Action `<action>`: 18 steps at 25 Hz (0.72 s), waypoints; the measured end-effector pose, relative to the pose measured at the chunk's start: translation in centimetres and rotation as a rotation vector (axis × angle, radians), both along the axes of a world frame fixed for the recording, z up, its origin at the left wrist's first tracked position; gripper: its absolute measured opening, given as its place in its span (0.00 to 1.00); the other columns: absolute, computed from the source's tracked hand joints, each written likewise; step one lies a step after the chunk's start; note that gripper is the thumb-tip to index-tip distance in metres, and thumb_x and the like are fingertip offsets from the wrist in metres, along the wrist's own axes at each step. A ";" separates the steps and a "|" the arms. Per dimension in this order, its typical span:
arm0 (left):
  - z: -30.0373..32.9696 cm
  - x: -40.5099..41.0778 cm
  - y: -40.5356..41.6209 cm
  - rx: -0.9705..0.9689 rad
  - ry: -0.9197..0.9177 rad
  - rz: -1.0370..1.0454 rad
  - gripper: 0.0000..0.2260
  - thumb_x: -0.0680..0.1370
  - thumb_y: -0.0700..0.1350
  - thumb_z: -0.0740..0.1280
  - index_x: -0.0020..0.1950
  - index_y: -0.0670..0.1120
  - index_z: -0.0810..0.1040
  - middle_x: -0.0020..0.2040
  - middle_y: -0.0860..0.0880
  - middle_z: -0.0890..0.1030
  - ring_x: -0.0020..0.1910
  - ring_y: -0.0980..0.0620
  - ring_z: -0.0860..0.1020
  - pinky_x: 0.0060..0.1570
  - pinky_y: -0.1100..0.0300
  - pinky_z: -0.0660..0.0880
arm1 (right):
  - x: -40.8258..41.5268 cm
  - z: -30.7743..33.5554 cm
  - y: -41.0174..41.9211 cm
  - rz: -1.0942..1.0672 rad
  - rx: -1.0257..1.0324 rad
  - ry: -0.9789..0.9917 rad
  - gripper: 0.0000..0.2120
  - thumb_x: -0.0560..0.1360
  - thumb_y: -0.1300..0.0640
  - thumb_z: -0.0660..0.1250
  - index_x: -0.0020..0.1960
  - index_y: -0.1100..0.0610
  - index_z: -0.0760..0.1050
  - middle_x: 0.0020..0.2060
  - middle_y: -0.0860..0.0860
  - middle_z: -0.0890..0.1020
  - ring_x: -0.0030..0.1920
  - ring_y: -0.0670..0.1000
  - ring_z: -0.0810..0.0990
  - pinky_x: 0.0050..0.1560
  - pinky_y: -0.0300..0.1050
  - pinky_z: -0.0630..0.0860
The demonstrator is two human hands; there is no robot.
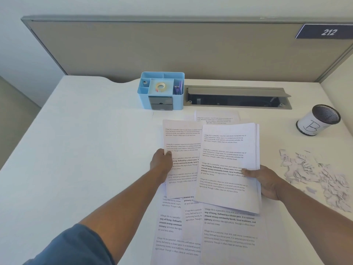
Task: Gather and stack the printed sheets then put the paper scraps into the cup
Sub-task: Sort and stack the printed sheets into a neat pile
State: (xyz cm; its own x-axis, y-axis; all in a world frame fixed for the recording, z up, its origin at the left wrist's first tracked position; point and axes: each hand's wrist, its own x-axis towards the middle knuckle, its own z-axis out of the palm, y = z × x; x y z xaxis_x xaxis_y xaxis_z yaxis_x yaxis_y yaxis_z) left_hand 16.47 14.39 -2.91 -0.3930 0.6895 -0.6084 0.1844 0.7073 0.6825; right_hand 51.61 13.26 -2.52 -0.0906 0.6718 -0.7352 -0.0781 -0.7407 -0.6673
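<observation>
Fingers of my left hand (162,161) pinching single printed sheet (182,146) by its edge, right hand (264,181) gripping stack of sheets (228,150) w/ thumb on top, more sheets (227,234) flat on table (86,140) below, paper scraps (313,173) piled at right, cup (318,120) upright behind them.

so the left hand (161,159) has one sheet (181,159) by its left edge, and just right of it the right hand (265,180) has a stack of sheets (229,165) overlapping that sheet. More loose sheets (219,232) lie on the desk (86,150) under and nearer than both hands. Scrap pile (317,175) sits right of the right hand, cup (318,120) beyond it, organizer (161,89) far behind the left hand
</observation>
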 end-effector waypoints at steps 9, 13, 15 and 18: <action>4.8 -5.0 -0.4 0.360 0.128 -0.019 0.09 0.85 0.44 0.60 0.52 0.48 0.80 0.46 0.51 0.85 0.46 0.48 0.84 0.47 0.53 0.81 | -0.4 0.5 -0.3 -0.021 0.011 -0.021 0.17 0.77 0.66 0.69 0.66 0.63 0.78 0.58 0.60 0.85 0.59 0.63 0.84 0.58 0.60 0.80; 8.0 -8.4 0.2 0.422 0.059 -0.032 0.08 0.85 0.45 0.63 0.53 0.46 0.82 0.47 0.47 0.87 0.45 0.46 0.86 0.48 0.51 0.82 | -0.8 1.0 -0.6 -0.037 0.014 -0.038 0.16 0.78 0.66 0.69 0.66 0.62 0.79 0.57 0.59 0.86 0.57 0.63 0.85 0.50 0.56 0.83; 8.7 -9.0 -0.1 0.401 -0.098 -0.042 0.08 0.85 0.44 0.64 0.54 0.45 0.82 0.48 0.45 0.88 0.46 0.44 0.87 0.49 0.50 0.83 | -1.1 1.2 -0.7 -0.045 0.019 -0.053 0.16 0.78 0.66 0.69 0.65 0.62 0.79 0.56 0.59 0.86 0.56 0.63 0.85 0.52 0.58 0.82; 8.3 -8.0 -0.9 0.334 -0.253 -0.065 0.08 0.85 0.42 0.63 0.54 0.42 0.81 0.50 0.41 0.87 0.48 0.40 0.86 0.51 0.46 0.83 | -1.7 2.0 -0.8 -0.054 0.043 -0.045 0.17 0.77 0.68 0.69 0.66 0.62 0.79 0.57 0.60 0.85 0.58 0.64 0.84 0.59 0.62 0.79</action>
State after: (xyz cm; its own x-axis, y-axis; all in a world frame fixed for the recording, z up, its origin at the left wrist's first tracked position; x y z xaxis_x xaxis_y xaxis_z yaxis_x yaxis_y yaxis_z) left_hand 8.46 13.52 5.36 -0.2093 0.8833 -0.4194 0.0183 0.4324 0.9015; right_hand 49.93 12.45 -0.49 -0.0212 0.7057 -0.7082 -0.0862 -0.7070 -0.7019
